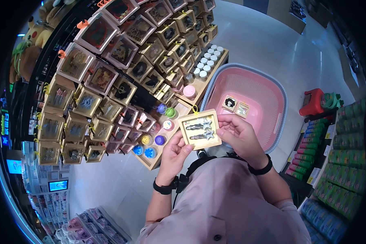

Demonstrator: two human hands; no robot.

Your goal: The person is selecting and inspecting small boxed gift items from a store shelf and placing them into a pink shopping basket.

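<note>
A square yellow-framed box (199, 128) with a clear front hangs between my two hands, a small yellow loop at its top. Two dark hair clips with silvery star shapes show inside it. My left hand (175, 153) pinches its lower left corner, thumb on the front. At the right edge, my right hand (239, 133) holds the same box with thumb and fingers. Behind it to the right, a pink basket (268, 87) with a grey-blue rim contains two similar small boxes (230, 104).
A rack of framed boxes (140, 67) fills the left. Below it, a wooden shelf (151, 164) bears colourful round containers and white-lidded jars (203, 73). At the right are a red container (312, 102) and shelves of green-wrapped packs (341, 179).
</note>
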